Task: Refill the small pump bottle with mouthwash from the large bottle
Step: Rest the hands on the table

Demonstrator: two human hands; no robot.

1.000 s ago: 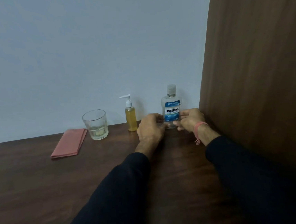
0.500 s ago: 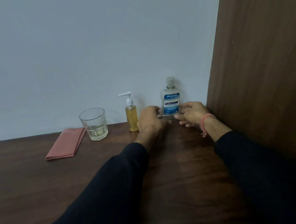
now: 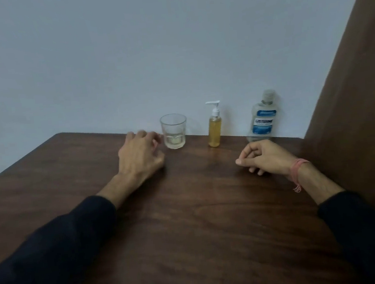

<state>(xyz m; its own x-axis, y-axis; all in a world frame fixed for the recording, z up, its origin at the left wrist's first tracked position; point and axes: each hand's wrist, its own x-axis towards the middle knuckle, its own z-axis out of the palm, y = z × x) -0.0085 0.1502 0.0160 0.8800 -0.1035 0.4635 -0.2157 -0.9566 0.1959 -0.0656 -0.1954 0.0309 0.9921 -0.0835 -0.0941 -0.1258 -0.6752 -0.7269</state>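
While both rest on the table point(image 3: 188, 210), left hand point(image 3: 140, 153) loosely curled, right hand point(image 3: 266, 157) clenched, neither grasping anything

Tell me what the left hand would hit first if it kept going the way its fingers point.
Probably the glass: the left hand points up and slightly right, its fingers just short of the glass's left wall. Depth is unclear; it might slip past to the wall.

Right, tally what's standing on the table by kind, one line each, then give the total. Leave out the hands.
Bottles: 2, the small pump bottle with yellow liquid and the large mouthwash bottle with the blue label
Drinking glasses: 1, the clear glass
Total: 3, all in a row at the back of the table
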